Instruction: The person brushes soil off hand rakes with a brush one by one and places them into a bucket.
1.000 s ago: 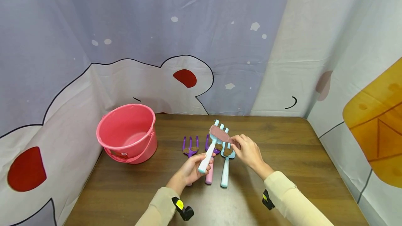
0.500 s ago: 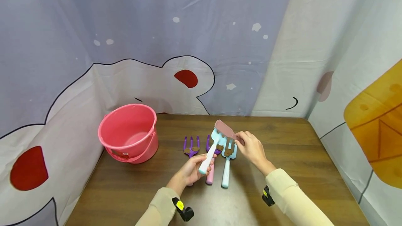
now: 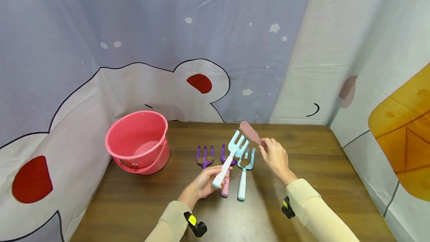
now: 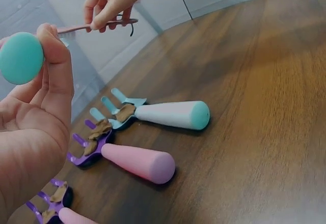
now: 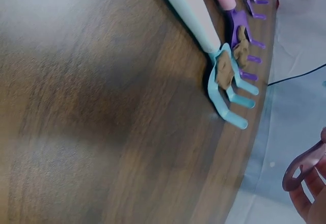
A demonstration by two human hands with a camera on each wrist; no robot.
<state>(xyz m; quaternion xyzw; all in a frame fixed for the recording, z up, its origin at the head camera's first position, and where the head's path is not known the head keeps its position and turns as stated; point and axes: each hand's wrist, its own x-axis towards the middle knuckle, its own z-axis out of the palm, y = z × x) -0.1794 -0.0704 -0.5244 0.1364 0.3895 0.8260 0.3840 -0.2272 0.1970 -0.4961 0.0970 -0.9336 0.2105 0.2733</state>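
Note:
My left hand (image 3: 201, 182) grips the white handle of a light blue garden hand fork (image 3: 238, 148), tines tilted up and away. A pink brush (image 3: 250, 132) is pinched near its handle by my right hand (image 3: 275, 156). Its head is just beyond the raised tines in the head view, and short bristles show under it in the left wrist view. Below lie another light blue hand fork (image 3: 242, 186) and two purple ones with pink handles, the middle fork (image 4: 137, 162) and the left fork (image 3: 204, 161). Brown, clay-like lumps (image 5: 224, 71) stick to those lying forks.
A pink bucket (image 3: 161, 161) with its handle folded down stands at the left of the wooden table (image 3: 312, 160). A patterned cloth (image 3: 161, 21) hangs along the back and both sides.
The brush has moved from over the held fork's tines, away and to the right, with my right hand. The held fork has tilted slightly to the right; its tines now show uncovered.

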